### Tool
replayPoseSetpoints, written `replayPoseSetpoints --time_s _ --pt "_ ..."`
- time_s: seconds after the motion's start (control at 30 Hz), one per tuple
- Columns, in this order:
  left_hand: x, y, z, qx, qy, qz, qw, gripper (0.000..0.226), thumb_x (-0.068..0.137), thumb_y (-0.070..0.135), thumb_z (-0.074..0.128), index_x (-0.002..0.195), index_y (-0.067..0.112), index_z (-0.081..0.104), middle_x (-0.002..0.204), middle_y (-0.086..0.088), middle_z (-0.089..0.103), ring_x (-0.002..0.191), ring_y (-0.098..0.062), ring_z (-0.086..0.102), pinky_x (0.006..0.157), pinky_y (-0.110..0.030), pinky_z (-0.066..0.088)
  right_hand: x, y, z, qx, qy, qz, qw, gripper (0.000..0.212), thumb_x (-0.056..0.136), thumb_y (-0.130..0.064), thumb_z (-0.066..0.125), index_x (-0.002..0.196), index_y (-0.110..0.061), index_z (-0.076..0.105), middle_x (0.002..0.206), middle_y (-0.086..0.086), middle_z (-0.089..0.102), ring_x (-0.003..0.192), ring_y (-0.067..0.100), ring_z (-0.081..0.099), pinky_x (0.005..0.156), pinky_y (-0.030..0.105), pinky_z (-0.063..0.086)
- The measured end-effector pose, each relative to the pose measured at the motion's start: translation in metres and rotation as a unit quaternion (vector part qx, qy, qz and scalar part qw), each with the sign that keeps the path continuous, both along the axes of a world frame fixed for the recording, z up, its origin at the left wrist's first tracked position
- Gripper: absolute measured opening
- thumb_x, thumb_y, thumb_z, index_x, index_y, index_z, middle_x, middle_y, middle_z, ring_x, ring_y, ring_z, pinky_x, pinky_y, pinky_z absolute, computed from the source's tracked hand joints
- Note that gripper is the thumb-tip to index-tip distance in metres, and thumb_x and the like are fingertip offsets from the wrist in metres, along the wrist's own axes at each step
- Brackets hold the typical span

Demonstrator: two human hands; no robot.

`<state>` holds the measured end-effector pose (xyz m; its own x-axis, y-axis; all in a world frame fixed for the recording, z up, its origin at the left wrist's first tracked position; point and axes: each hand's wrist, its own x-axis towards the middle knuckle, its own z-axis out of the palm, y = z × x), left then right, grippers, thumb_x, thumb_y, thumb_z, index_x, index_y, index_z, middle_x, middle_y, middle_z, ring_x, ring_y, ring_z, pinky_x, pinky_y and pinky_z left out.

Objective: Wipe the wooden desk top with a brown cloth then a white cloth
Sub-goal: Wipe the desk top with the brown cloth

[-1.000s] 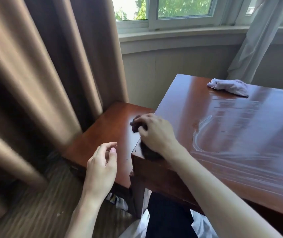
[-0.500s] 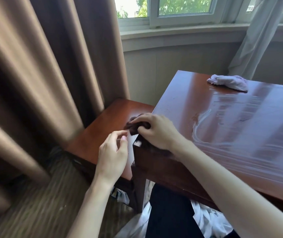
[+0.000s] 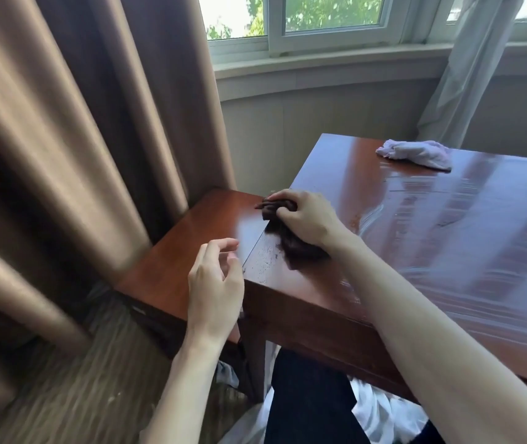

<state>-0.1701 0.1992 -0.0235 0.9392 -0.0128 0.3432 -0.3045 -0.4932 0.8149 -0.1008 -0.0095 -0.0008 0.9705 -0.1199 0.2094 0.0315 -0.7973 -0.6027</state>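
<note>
**Brown-cloth pass under way, white cloth waiting**

We are hovering our left hand loose-fingered and empty by the desk's near corner. Our right hand is clutching the brown cloth against the wooden desk top, streaks showing. The white cloth is lying untouched at the far edge.

Single head-worn wide-angle view, aimed forward and down; desk top seen close from its near left corner, window framed beyond
</note>
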Motion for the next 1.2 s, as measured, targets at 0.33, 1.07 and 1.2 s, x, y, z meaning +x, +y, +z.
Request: replayPoseSetpoints --time_s 0.33,1.07,1.2 --pt "0.02 -0.013 0.008 -0.002 -0.027 -0.017 0.999 0.025 0.101 0.01 0.046 0.109 0.02 0.069 0.111 0.009 0.065 0.103 0.005 0.058 0.081 -0.001 0.039 -0.015 -0.031 0.0 -0.044 -0.007 0.158 0.986 0.047 0.08 -0.029 0.052 0.121 -0.044 0.069 0.127 -0.022 0.067 0.116 0.009 0.062 0.101 0.034 0.049" --pt "0.104 -0.111 0.027 0.297 -0.013 -0.199 0.934 0.037 0.1 0.028 0.047 0.136 0.024 0.049 0.138 0.008 0.046 0.123 -0.018 0.05 0.094 -0.039 0.047 -0.01 -0.067 -0.006 -0.041 0.001 -0.05 0.998 0.046 0.088 -0.031 0.055 0.131 -0.045 0.06 0.139 -0.021 0.055 0.125 0.01 0.052 0.099 0.036 0.047" --pt "0.134 -0.143 0.026 0.388 -0.038 -0.229 0.892 0.046 0.105 0.038 0.038 0.148 0.024 0.039 0.15 0.008 0.039 0.138 -0.013 0.039 0.103 -0.035 0.041 0.065 -0.109 -0.008 -0.055 0.011 -0.124 0.991 0.046 0.09 -0.026 0.051 0.134 -0.04 0.06 0.139 -0.007 0.056 0.128 0.019 0.051 0.097 0.04 0.047"
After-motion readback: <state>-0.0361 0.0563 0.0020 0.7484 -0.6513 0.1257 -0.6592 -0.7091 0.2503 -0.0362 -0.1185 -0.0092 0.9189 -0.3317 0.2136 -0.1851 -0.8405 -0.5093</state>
